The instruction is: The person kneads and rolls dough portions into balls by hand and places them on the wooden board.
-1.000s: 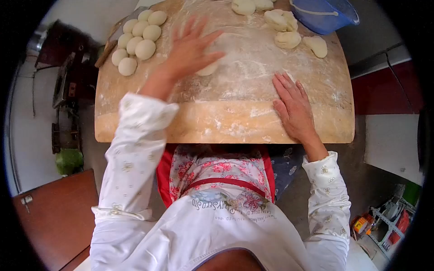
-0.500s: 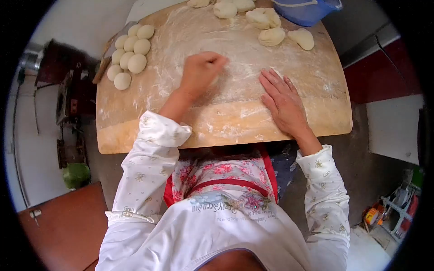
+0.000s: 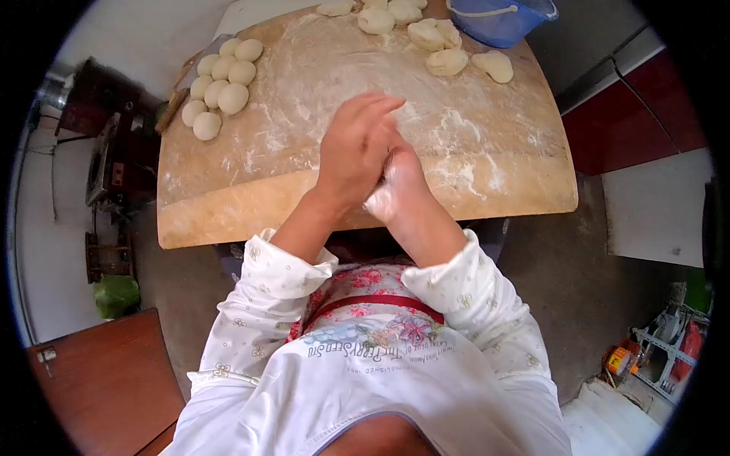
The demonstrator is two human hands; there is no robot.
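Note:
My left hand [image 3: 351, 148] and my right hand [image 3: 401, 178] are pressed together above the front part of a floured wooden board [image 3: 487, 186]. The left fingers are stretched out and slightly smeared by motion, pointing up and to the right. The left hand covers the right fingers, so their pose does not show. White flour marks the heel of my right palm. Whether anything lies between the palms is hidden. Smooth round dough balls [image 3: 233, 99] sit in a cluster at the board's left. Flattened, irregular dough pieces [image 3: 447, 62] lie toward the far right.
A blue basin [image 3: 502, 23] with a pale handle stands at the board's far right corner. A wooden stick-like handle [image 3: 172, 110] rests by the left edge. A brown wooden panel [image 3: 106, 380] is at lower left, a rack [image 3: 665, 346] with bottles at lower right.
My right hand has left the board's surface and moved left to meet my left hand. The dough piece just visible under my left hand earlier is no longer seen on the board.

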